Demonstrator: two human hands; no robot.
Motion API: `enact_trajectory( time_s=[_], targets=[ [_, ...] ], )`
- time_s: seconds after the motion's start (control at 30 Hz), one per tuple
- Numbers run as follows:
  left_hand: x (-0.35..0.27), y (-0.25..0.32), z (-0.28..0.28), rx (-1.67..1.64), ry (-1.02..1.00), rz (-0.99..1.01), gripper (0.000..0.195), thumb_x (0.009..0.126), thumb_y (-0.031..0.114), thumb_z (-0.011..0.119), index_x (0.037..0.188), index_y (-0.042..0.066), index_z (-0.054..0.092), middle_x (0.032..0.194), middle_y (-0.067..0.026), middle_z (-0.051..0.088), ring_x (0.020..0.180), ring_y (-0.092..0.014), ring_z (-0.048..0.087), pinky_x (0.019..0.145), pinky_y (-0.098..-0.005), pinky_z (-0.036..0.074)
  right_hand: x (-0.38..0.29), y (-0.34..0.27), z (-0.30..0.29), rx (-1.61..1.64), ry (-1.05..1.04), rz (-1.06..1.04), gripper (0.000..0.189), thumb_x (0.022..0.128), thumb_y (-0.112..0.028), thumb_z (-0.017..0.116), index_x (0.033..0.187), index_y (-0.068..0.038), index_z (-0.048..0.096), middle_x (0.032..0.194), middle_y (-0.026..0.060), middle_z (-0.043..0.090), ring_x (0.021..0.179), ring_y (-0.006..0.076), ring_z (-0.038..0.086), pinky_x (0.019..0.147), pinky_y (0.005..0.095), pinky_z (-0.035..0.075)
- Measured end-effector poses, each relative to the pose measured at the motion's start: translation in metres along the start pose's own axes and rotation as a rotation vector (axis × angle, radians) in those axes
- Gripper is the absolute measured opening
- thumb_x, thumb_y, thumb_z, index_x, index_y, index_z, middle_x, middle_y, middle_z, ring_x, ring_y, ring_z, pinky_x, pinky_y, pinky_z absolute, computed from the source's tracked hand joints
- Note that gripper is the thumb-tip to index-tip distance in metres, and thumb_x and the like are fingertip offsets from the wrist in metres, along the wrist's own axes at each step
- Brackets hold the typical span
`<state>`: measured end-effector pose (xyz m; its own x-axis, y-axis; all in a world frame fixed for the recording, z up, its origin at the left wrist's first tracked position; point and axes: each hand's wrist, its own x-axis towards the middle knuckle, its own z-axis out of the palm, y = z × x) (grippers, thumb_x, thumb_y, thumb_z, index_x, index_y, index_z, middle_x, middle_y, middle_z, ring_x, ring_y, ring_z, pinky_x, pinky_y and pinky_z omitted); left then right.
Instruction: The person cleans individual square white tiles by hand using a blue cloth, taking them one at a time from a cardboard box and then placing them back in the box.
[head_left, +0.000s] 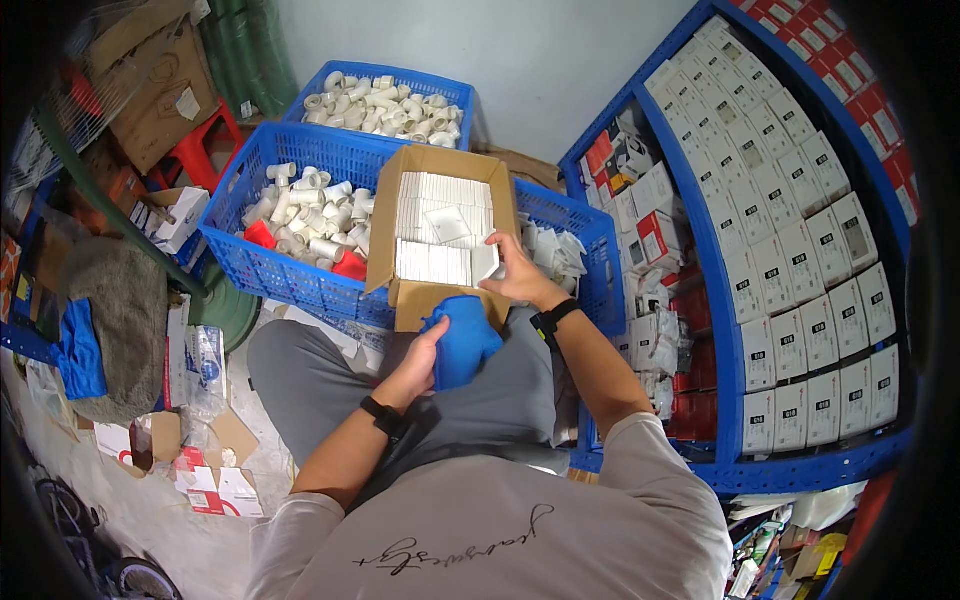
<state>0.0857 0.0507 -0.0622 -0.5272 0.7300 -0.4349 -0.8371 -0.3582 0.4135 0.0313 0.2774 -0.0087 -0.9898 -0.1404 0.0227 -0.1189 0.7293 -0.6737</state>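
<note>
An open cardboard box (501, 176) stands before me, filled with rows of thin white square plates (446, 196). One loose plate (448, 224) lies flat on top of the rows. My right hand (519, 271) grips a white plate (485, 262) at the box's near right corner, thumb and fingers on its edges. Over my lap, my left hand (420, 360) holds a blue cloth (461, 345) just below the box's near flap (416, 307).
Blue plastic crates (292, 277) hold white pipe fittings (319, 217); another crate part (600, 255) at the right holds white pieces. A blue metal shelf (709, 300) with white boxes stands right. Left are a green stand (225, 300) and cardboard scraps (232, 435).
</note>
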Motion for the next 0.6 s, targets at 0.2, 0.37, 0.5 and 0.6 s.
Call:
enact_trajectory(
  time_s=[0.2,0.37,0.5,0.6],
  targets=[
    [0.002,0.001,-0.001,0.019,0.004,0.012,0.058,0.091,0.042,0.047,0.13,0.0,0.038,0.123,-0.017,0.051,0.108,-0.028,0.054,0.094,-0.0421,0.043,0.016,0.005,-0.002,-0.178,0.045,-0.195,0.065,0.059,-0.006,0.076,0.11,-0.006,0.037,0.113,0.0183,0.041,0.109,0.0322,0.044,0.092,0.0332,0.037],
    [-0.001,0.004,-0.001,0.013,0.028,-0.003,0.059,0.09,0.042,0.047,0.13,0.0,0.038,0.123,-0.0172,0.051,0.107,-0.029,0.055,0.092,-0.0421,0.044,0.015,0.004,-0.008,-0.166,0.051,0.033,0.063,0.059,-0.009,0.076,0.11,-0.002,0.041,0.11,0.0213,0.045,0.107,0.0335,0.047,0.089,0.0347,0.04],
    [-0.002,0.003,-0.002,0.022,0.034,0.003,0.059,0.09,0.042,0.047,0.13,0.0,0.038,0.122,-0.0173,0.052,0.107,-0.029,0.055,0.091,-0.042,0.045,0.015,-0.001,-0.005,-0.145,0.093,0.111,0.063,0.059,-0.018,0.079,0.108,0.0,0.046,0.107,0.0222,0.05,0.104,0.0339,0.05,0.087,0.0348,0.042],
    [-0.005,0.006,0.003,0.027,0.05,-0.032,0.059,0.09,0.043,0.047,0.13,0.0,0.038,0.122,-0.0174,0.052,0.107,-0.028,0.055,0.091,-0.0417,0.045,0.013,-0.002,-0.001,-0.143,0.121,0.15,0.061,0.059,-0.021,0.08,0.106,0.001,0.049,0.105,0.0224,0.053,0.102,0.0345,0.051,0.086,0.0357,0.043]
  ],
)
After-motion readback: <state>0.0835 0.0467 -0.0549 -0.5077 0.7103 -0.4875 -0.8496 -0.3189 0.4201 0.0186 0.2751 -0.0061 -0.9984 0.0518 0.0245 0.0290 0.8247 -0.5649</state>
